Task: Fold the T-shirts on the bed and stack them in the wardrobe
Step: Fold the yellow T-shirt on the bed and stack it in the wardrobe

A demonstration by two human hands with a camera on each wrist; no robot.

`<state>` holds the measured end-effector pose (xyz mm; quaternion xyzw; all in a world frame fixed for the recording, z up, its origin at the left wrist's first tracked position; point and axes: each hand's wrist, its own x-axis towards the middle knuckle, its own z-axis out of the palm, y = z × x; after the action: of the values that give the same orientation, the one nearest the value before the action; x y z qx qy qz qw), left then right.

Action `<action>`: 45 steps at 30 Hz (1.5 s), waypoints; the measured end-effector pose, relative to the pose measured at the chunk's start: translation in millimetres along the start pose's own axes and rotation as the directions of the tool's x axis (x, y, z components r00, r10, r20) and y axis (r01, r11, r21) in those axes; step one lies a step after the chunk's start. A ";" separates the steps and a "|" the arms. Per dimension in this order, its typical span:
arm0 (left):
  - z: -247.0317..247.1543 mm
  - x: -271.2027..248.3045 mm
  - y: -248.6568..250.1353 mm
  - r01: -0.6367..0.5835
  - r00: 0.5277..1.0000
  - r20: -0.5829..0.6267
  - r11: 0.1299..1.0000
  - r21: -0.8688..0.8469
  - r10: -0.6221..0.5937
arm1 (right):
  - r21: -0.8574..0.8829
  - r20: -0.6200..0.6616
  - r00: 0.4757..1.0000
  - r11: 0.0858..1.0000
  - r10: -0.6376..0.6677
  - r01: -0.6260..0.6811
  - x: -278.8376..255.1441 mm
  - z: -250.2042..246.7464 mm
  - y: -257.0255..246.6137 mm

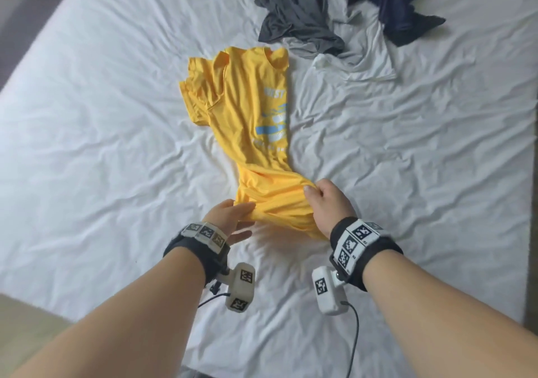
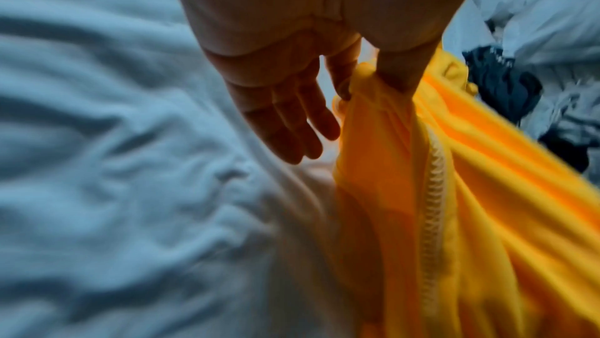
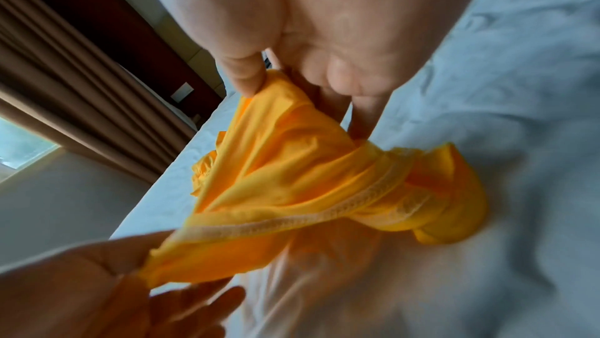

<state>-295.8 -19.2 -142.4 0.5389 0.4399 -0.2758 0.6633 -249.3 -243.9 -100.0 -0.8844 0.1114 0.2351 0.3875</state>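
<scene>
On bed (image 1: 87, 115), yellow tee (image 1: 250, 121) is lying lengthwise, collar far, hem near and bunched. Left hand (image 1: 230, 217) is pinching hem with thumb and forefinger, other fingers straight; right hand (image 1: 326, 205) is pinching hem's other side. Both equally near; shirt is running away from them. Print half hidden: "EST" readable, rest blurred. Grey tee (image 1: 297, 13) beyond, lettering unclear.
</scene>
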 end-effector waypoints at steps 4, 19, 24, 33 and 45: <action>-11.5 -7.4 5.0 -0.080 0.997 -0.010 0.976 -0.201 0.080 | -0.034 0.090 0.994 0.998 0.058 -0.055 -0.2 13.4 11.6; -63.1 -11.7 -71.7 0.041 0.991 -0.120 0.993 -0.114 -0.054 | -0.162 0.172 0.919 0.931 0.354 -0.329 -20.3 82.2 47.6; -81.6 -23.3 -63.5 -0.058 0.994 -0.104 0.927 -0.370 0.020 | -0.337 0.182 0.899 0.884 0.398 -0.323 -21.1 91.2 35.8; -124.8 -37.3 -66.1 -0.031 0.956 -0.251 0.798 -0.602 -0.152 | -0.298 0.372 0.806 0.882 0.459 -0.365 -41.9 115.0 37.0; -181.4 -55.1 -13.5 0.015 0.943 -0.289 0.889 -0.457 -0.164 | 0.692 0.439 0.789 0.399 0.429 -0.602 -52.2 106.3 -34.1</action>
<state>-384.5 144.9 -106.1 0.3878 0.6178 -0.1064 0.6757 -316.6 -141.6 -114.8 -0.5025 0.4361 0.3497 0.6596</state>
